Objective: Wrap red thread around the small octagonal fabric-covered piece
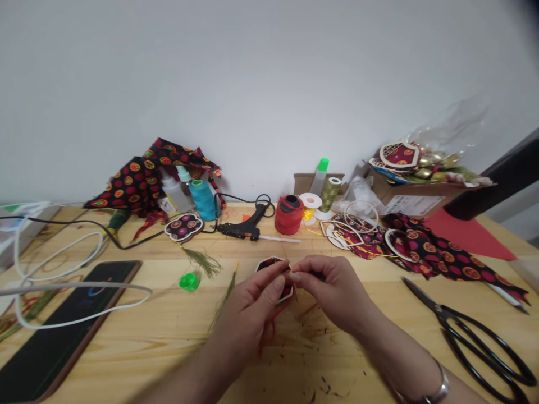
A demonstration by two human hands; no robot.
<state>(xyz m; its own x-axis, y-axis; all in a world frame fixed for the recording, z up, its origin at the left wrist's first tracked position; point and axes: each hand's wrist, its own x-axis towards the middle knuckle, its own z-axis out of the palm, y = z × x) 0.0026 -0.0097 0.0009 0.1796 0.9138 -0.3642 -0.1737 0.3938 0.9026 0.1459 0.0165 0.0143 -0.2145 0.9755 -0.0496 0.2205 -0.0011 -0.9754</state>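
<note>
My left hand and my right hand meet over the middle of the wooden table. Both pinch a small hexagonal fabric-covered piece with a dark red and black pattern. The fingers of each hand are closed at its right edge. A thin red thread hangs from the piece under my left hand. A silver watch sits on my right wrist.
Black scissors lie at the right. A red thread spool, black glue gun, teal spool, patterned fabric and hoops line the back. A phone, white cable and green cap lie at the left.
</note>
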